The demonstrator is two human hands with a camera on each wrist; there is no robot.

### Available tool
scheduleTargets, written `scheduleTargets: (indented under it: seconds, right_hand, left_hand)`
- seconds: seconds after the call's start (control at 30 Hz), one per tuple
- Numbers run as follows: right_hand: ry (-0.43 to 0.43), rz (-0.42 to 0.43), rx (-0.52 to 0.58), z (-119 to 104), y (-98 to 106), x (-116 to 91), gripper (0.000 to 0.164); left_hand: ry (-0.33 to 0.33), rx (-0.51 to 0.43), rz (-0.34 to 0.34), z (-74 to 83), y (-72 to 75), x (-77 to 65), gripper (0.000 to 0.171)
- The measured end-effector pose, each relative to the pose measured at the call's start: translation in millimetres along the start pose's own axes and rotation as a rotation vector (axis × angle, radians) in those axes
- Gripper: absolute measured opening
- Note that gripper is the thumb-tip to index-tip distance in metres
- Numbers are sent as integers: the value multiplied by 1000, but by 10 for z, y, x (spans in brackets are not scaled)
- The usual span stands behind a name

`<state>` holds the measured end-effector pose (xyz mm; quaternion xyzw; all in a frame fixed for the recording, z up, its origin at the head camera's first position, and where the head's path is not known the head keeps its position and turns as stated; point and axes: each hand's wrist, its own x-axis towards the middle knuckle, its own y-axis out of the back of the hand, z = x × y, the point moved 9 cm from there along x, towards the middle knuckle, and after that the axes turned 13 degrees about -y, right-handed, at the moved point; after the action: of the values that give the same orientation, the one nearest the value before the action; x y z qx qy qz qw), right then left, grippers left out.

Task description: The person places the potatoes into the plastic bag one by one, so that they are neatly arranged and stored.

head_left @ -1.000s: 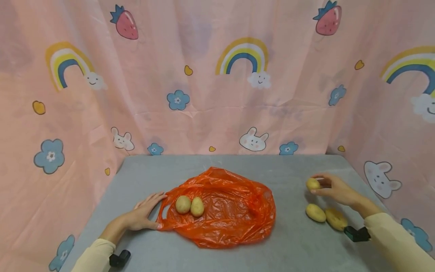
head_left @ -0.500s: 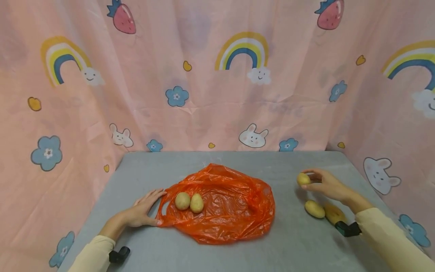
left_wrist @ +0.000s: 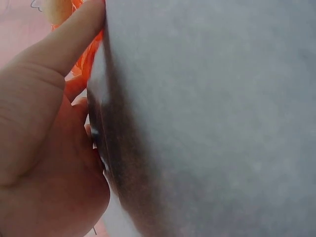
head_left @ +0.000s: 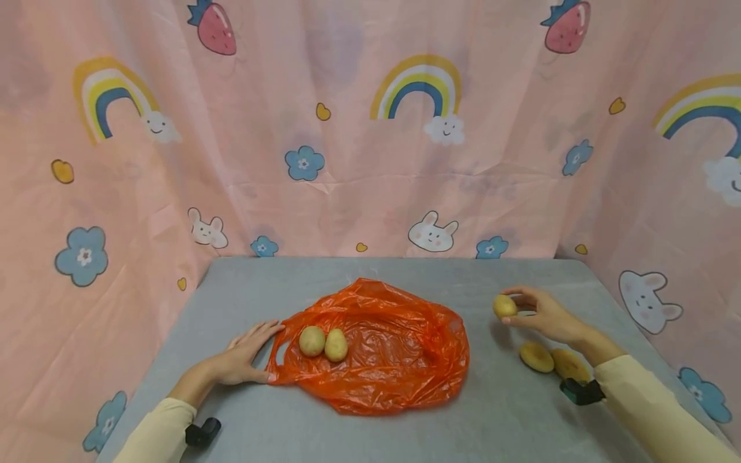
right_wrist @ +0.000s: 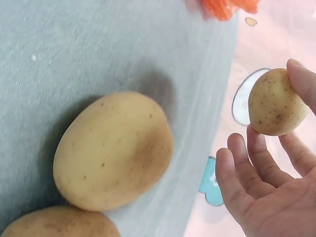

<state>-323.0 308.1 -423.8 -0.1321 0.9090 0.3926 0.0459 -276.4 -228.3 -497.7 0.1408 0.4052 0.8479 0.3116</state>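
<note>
My right hand [head_left: 547,316] pinches a small potato [head_left: 505,307] between thumb and fingertips, above the table right of the bag. In the right wrist view that potato [right_wrist: 277,102] is round, yellow and speckled, with the remaining fingers spread. My left hand [head_left: 243,360] rests at the left end of an orange plastic bag [head_left: 399,360], thumb and fingertips spread and touching its handle edges. The bag lies flat with its mouth open. On its left part sit two potatoes, a rounder one [head_left: 312,341] and a longer one [head_left: 336,345], side by side.
Two more potatoes, one [head_left: 536,357] beside another [head_left: 570,365], lie on the grey table [head_left: 486,418] below my right forearm. A pink patterned curtain [head_left: 347,206] hangs along the back and both sides. Black wrist cameras sit under each sleeve.
My right hand has moved left toward the bag, carrying the pinched potato. My left hand and the bag stay in place; the head view has tilted slightly down.
</note>
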Motion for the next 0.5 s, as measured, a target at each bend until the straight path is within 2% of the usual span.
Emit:
scheduleTargets:
  seconds: [0.5]
  right_hand:
    - [34, 4, 20, -234, -113, 8, 53]
  left_hand:
    - [11, 2, -12, 19, 1, 5, 101]
